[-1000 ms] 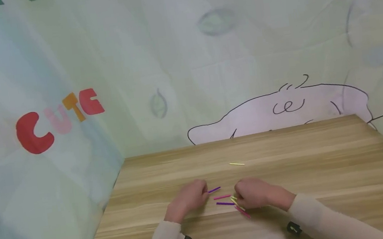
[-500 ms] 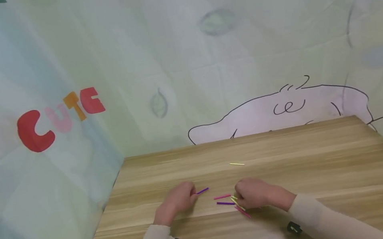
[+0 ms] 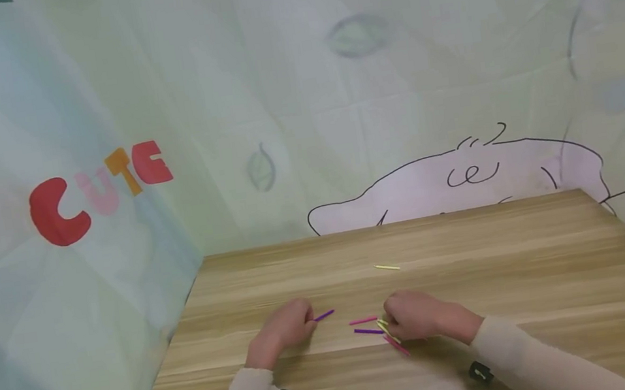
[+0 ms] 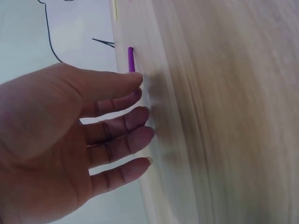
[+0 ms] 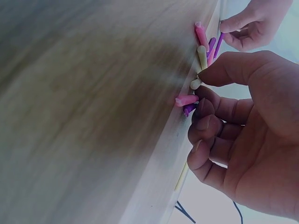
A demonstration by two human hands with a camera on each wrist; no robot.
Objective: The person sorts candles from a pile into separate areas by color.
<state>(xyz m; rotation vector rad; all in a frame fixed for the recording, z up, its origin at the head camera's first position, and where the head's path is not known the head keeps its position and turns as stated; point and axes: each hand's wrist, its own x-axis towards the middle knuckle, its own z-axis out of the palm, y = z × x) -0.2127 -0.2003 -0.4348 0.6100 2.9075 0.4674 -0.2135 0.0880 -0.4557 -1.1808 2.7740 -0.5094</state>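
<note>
Between thumb and index finger my left hand point(image 3: 285, 327) pinches one end of a thin purple stick point(image 3: 325, 315). The stick also shows beyond the thumb in the left wrist view, where the other fingers are loosely bent. My right hand point(image 3: 417, 314) is low over a small loose pile, pinching the end of a pale yellow stick point(image 5: 195, 84). Around its fingertips lie a second yellow stick point(image 5: 202, 56), a pink stick point(image 5: 201, 36), and another pink stick point(image 5: 187, 100) beside a purple stick point(image 5: 190, 109). The right fingers partly hide the pile.
A lone yellow stick point(image 3: 387, 267) lies farther back on the wooden table point(image 3: 502, 242). Behind the table's far edge hangs a printed cloth point(image 3: 287, 93), with another side of it along the left. Each sleeve has a black device near the wrist.
My left hand has moved left with the purple stick, away from the pile, slowing over the last half second. The right hand has stayed in place.
</note>
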